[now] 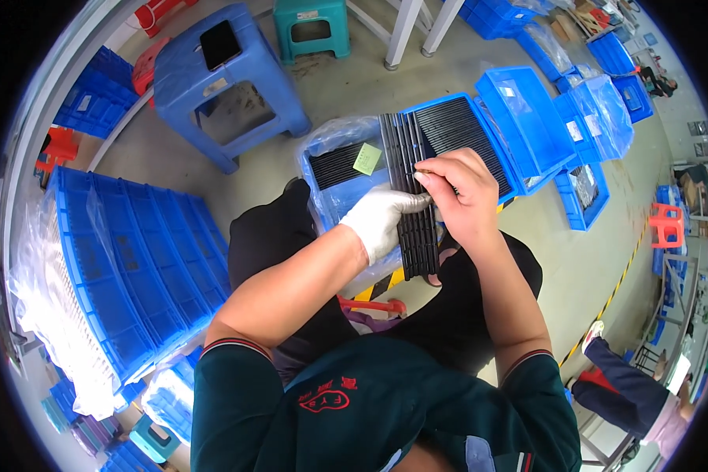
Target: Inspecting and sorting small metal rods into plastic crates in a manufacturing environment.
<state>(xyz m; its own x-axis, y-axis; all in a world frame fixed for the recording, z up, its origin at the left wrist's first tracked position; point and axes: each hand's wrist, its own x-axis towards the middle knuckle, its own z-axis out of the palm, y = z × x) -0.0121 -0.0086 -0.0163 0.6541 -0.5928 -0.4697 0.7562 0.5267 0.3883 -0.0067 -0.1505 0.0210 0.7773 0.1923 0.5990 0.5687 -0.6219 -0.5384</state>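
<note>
My left hand (381, 219), in a white glove, holds a bundle of long black ribbed strips (410, 165) upright over my lap. My bare right hand (462, 189) pinches something small at the bundle's right edge, with thumb and fingertips pressed together against the strips. Behind the bundle, a blue bin (497, 161) holds a flat row of more black strips (456, 130). Another blue bin wrapped in clear plastic (330, 193) sits just left of it, holding black strips and a green sticky note (366, 159).
A blue plastic stool (220, 86) with a black phone (220, 44) on it stands ahead to the left, a teal stool (311, 27) beyond. Stacked blue crates (130, 259) lie at my left. More blue bins (598, 118) sit to the right. Another person's legs (621, 385) show at lower right.
</note>
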